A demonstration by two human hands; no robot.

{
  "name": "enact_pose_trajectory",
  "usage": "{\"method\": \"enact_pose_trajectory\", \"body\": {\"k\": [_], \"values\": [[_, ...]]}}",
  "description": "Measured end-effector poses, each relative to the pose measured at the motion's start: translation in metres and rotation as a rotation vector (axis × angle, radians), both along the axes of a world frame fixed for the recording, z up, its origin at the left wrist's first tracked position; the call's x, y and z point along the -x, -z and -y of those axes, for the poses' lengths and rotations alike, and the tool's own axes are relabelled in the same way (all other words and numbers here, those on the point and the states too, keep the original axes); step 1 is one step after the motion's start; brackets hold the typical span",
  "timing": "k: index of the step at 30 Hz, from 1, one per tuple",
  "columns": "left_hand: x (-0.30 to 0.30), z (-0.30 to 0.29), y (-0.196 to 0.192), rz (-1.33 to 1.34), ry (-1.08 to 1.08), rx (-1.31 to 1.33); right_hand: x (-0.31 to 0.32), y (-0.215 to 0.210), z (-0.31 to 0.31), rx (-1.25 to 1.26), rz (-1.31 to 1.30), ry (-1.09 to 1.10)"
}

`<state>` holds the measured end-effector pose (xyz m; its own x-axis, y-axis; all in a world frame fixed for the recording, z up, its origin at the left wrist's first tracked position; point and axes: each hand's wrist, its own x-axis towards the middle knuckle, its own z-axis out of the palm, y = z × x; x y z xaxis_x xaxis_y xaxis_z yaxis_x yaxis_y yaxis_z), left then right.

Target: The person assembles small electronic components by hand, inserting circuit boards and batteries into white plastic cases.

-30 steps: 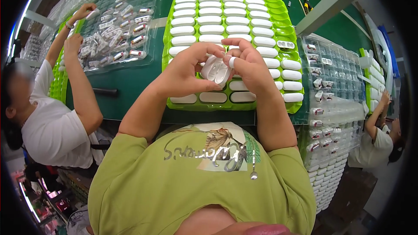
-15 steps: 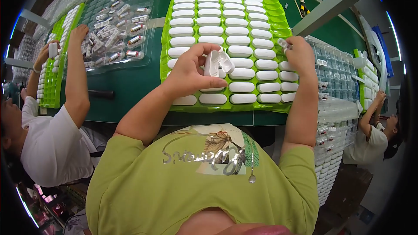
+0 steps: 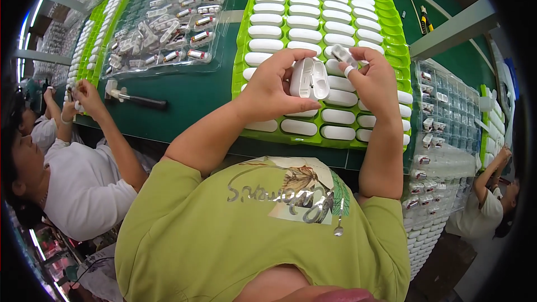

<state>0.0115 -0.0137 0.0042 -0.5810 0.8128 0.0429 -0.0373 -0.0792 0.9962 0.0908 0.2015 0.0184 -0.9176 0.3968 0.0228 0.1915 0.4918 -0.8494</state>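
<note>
My left hand holds a small white oblong case upright between thumb and fingers, its lid swung open and its hollow inside showing. Just to the right, my right hand pinches a small pale moulded insert, held close to the case but apart from it. Both hands are above a bright green tray, which carries rows of closed white oblong cases. The fingertips under the insert are partly hidden.
Left of the green tray lies a clear plastic tray of loose small parts, with a hammer below it. Stacked clear trays stand at right beside a grey post. Co-workers sit at far left and far right.
My right hand has come left from the green tray's right edge to the open case, bringing the insert. The view has shifted, and the left co-worker's hands have drawn back from the clear tray.
</note>
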Motion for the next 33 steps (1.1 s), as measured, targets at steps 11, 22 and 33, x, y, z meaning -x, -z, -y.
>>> {"method": "enact_pose_trajectory", "body": {"k": [11, 22, 33], "values": [[-0.002, 0.0, 0.0, -0.347, -0.058, 0.074, -0.018, -0.007, 0.03, 0.527, 0.078, -0.114], [0.008, 0.005, -0.004, 0.109, -0.069, -0.008, -0.022, 0.003, 0.037, -0.274, -0.018, -0.241], [0.005, 0.002, -0.002, 0.127, -0.055, 0.108, -0.022, 0.004, 0.044, 0.307, -0.095, -0.317]]}}
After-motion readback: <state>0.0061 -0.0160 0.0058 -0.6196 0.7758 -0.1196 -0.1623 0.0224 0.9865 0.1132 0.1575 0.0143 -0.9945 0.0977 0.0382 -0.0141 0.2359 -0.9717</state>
